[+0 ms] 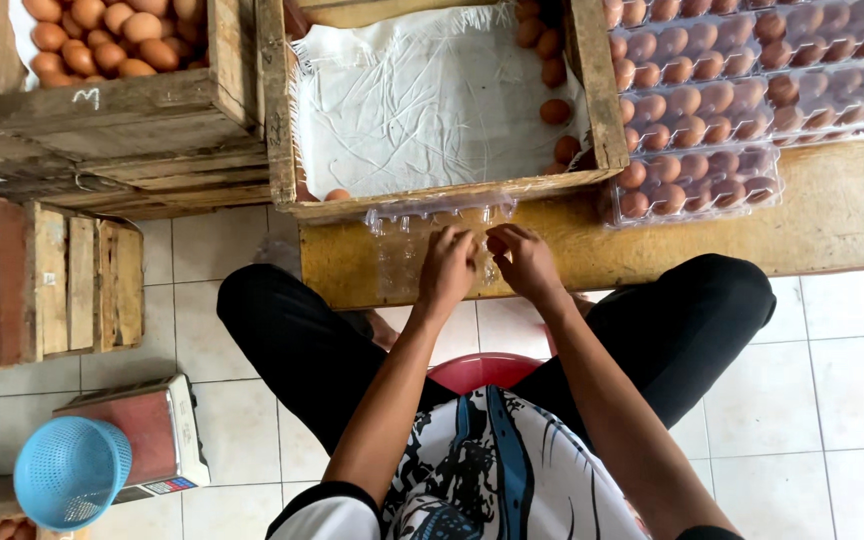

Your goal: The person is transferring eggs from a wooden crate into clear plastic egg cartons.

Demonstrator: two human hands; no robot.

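hands [487, 265]: 2 | wooden crates [282, 110]: 3 | blue basket [70, 472]: 1 | weighing scale [157, 440]: 1

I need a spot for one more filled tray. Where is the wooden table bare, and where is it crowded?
Bare: the yellowish wooden table right of both hands, below the clear plastic trays of brown eggs. The left hand and right hand rest on an empty clear plastic egg tray. Crowded: the cloth-lined wooden crate and stacked trays behind.

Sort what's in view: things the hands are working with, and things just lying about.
In hand: left hand, right hand, clear empty egg tray, wooden bench.
Lying about: blue basket, scale, filled egg trays, egg crate.
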